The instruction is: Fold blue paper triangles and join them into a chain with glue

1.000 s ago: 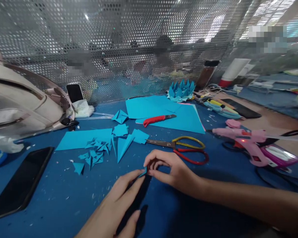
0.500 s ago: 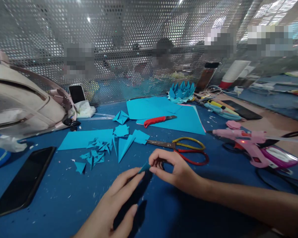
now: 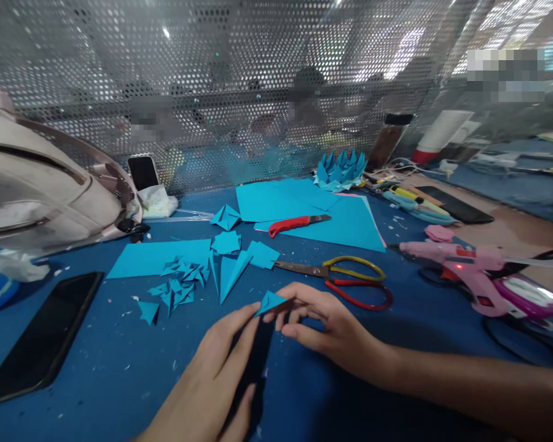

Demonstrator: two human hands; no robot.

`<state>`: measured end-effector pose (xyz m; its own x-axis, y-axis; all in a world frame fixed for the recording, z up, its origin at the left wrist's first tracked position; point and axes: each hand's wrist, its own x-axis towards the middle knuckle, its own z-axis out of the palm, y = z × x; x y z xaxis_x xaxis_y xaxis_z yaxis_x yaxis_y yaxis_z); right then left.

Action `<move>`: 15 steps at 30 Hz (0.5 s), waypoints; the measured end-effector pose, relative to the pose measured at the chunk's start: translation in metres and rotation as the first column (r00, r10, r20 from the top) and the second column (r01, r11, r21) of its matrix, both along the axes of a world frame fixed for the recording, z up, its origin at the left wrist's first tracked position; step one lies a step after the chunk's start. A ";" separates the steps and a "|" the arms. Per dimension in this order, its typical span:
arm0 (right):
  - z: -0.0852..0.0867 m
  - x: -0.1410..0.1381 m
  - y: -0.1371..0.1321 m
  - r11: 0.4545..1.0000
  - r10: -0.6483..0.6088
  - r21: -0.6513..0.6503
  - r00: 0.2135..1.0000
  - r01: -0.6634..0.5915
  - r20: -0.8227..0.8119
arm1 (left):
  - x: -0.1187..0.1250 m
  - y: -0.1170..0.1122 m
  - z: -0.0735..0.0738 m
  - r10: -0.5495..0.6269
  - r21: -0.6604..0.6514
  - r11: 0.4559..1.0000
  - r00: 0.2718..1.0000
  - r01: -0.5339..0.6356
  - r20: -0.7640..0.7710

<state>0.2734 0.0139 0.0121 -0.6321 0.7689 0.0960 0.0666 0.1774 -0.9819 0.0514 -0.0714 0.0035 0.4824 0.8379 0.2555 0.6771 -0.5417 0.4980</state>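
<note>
A small folded blue paper triangle (image 3: 271,302) is held between my two hands above the table. The fingertips of my left hand (image 3: 219,362) pinch its left corner, the thumb hanging apart below. My right hand (image 3: 329,319) has its fingers curled at the right corner, index finger along the paper's edge. Beyond them lie a larger pointed paper fold (image 3: 227,273) and scissors (image 3: 332,272) with one yellow and one red handle loop. Several small folded paper pieces (image 3: 175,291) sit in a heap to the left, beside a single paper triangle (image 3: 148,311).
Blue paper sheets (image 3: 359,230) lie at the back with a red-handled knife (image 3: 297,224) on top. Behind stands a spiky paper model (image 3: 340,172). A pink glue gun (image 3: 465,264) rests at right. At left are a phone (image 3: 50,334) and a bag (image 3: 41,184).
The folded paper has turned so that its broad face now shows. My right hand has shifted slightly, its fingers spreading along the paper's right side. My left hand keeps its corner.
</note>
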 end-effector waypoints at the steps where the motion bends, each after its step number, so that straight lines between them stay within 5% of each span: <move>1: -0.001 -0.001 0.000 1.000 -0.003 -0.013 1.000 0.003 -0.013 | 0.000 0.001 -0.002 -0.007 0.011 1.000 1.000 0.008 -0.022; 6: 0.000 -0.004 0.001 0.998 0.019 -0.066 0.999 -0.021 -0.036 | 0.002 0.003 -0.016 -0.092 0.147 0.984 0.992 0.104 -0.088; 10: 0.003 -0.006 -0.001 0.999 0.041 -0.028 0.999 -0.042 -0.019 | 0.005 0.003 -0.026 -0.154 0.130 0.977 0.981 0.169 -0.121; 15: 0.001 -0.005 0.002 0.998 0.016 0.051 0.998 -0.020 0.066 | 0.004 0.006 -0.023 -0.193 0.128 0.972 0.980 0.198 -0.052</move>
<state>0.2682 0.0159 0.0132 -0.6521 0.7523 0.0934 0.1269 0.2298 -0.9649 0.0558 -0.0657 -0.0191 0.6455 0.6864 0.3348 0.5689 -0.7247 0.3888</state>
